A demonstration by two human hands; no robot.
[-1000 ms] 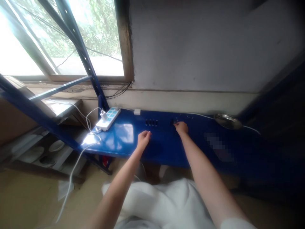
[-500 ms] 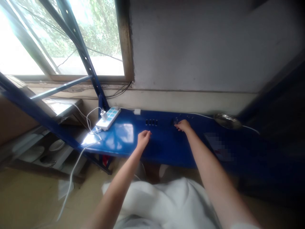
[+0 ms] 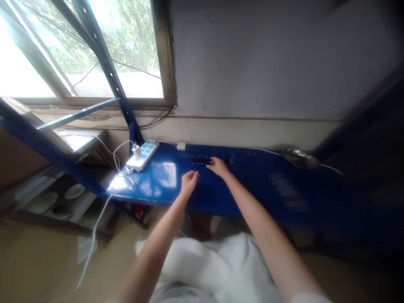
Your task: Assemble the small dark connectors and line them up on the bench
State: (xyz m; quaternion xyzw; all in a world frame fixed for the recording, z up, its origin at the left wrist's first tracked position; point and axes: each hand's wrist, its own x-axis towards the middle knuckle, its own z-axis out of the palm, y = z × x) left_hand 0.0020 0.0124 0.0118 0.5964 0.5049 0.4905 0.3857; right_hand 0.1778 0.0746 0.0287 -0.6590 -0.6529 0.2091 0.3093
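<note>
On my feed, the row of four small dark pieces (image 3: 200, 160) sits on the blue metal tabletop (image 3: 252, 181), close to its back edge. They are too small for me to identify. The right hand (image 3: 217, 166) is open, with its fingers stretched toward the row's right end. The fingertips are just beside the last piece, though I can't tell whether they touch it. The left hand (image 3: 189, 184) is half curled, just in front of the row and nearer the tabletop's front edge. I can't tell whether it is gripping anything, and no object shows in either hand.

To the right of the row, just past the right hand, I see a small cluster of dark bits (image 3: 230, 159). Farther right, well apart from the row, a round steel dish (image 3: 299, 158) rests at the back edge, and a pixelated patch (image 3: 288, 192) covers part of the tabletop. To the left of the row, a white power strip (image 3: 142, 155) lies at an angle, with a white charger (image 3: 136, 150) plugged into it. A white cable (image 3: 97, 223) runs from there over the tabletop's edge and down toward the floor.
</note>
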